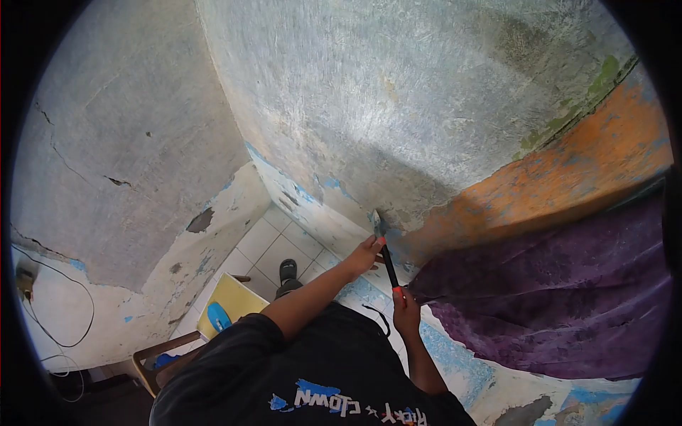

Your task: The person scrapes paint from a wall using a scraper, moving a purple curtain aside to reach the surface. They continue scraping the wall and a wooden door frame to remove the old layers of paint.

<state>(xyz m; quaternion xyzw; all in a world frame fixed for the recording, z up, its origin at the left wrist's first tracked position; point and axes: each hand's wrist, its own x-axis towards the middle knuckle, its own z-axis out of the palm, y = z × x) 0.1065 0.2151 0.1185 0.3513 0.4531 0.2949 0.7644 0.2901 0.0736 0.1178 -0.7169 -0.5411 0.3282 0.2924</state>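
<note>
Both of my hands grip a long-handled scraper (390, 266) with a black shaft, red-orange sections and a metal head. My left hand (365, 257) is closed around it high up, just below the head. Lower down, my right hand (406, 312) wraps the red-orange end of the handle. The metal head lies right against the lower part of the wall (355, 163), where grey plaster meets patches of blue and orange paint. Close to the right of my hands hangs a purple cloth (547, 291).
Left of me stands a yellow-topped stool (244, 301) with a blue object (218, 317) on it. A brown wooden chair frame (145, 362) is behind it. White tiles (257, 240) cover the floor in the corner. A cable (89, 305) loops down the cracked left wall (128, 142).
</note>
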